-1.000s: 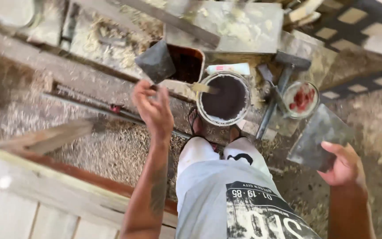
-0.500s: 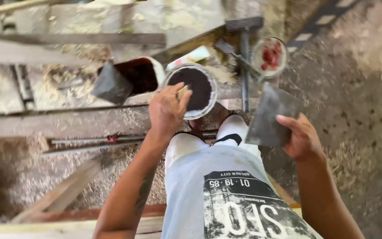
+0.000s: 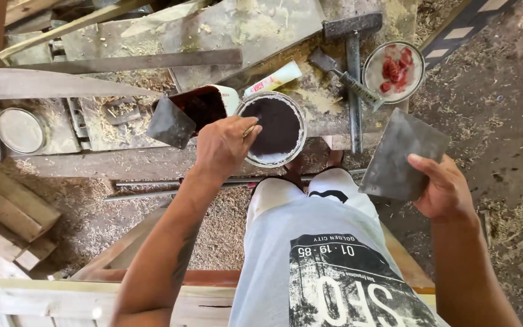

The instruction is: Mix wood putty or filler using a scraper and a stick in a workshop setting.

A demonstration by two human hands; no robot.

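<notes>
My left hand (image 3: 222,147) is closed on a thin wooden stick (image 3: 250,129) at the near rim of a round white tin (image 3: 272,128) filled with a dark brown paste. The tin stands on a dusty workbench. My right hand (image 3: 444,189) holds a flat grey square plate (image 3: 402,156) by its lower right corner, to the right of the tin and apart from it. Left of the tin lies a cut-open white container (image 3: 204,106) with dark contents and a grey scraper blade (image 3: 170,123) in front of it.
A hammer (image 3: 353,66), a chisel-like tool (image 3: 345,77), a small tube (image 3: 272,80) and a round tin with red pieces (image 3: 393,69) lie behind the paste tin. A round lid (image 3: 20,130) sits at the left. Wooden planks (image 3: 13,218) and sawdust cover the ground.
My left hand has reached down onto the stick at the paste tin. My right hand with the grey plate has stayed to the right, and the camera has come closer to the bench.
</notes>
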